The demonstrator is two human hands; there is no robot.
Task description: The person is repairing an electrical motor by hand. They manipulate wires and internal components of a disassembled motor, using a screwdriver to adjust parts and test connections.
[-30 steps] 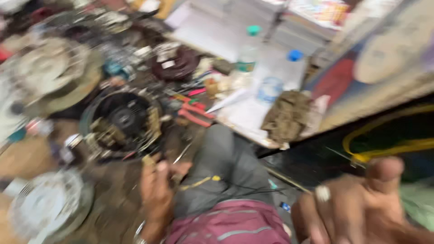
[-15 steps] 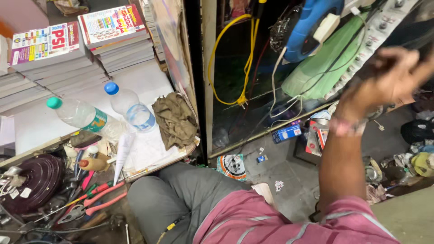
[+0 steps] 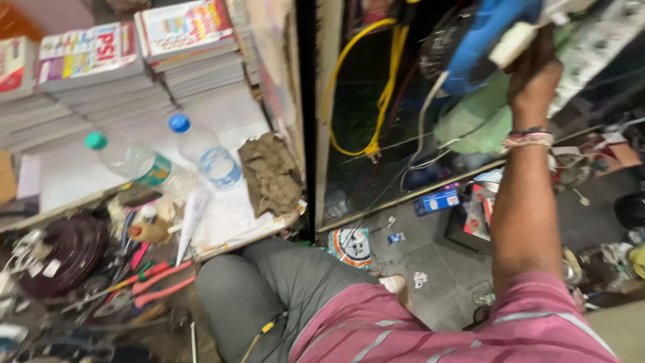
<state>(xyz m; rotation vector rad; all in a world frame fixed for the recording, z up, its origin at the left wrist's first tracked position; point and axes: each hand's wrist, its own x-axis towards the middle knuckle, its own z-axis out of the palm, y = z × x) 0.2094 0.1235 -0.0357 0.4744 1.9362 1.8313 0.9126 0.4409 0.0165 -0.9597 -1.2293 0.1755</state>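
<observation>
My right hand is raised to the upper right, inside a dark open cupboard. Its fingers close around a white plug block with a pale cable hanging from it. A blue tool body lies just left of the hand and a green bundle sits below it. My wrist carries a thread band, and my pink striped sleeve fills the lower right. My left hand is out of view.
A yellow cable loops in the cupboard. Two plastic bottles, a brown rag and stacked booklets rest on a white board at left. Red-handled pliers and a dark wire coil lie lower left. My grey-trousered knee is bent in the centre.
The view swung from the cluttered floor of fan parts to the cupboard on the right. My right hand rose from low in front of me up to the white plug block.
</observation>
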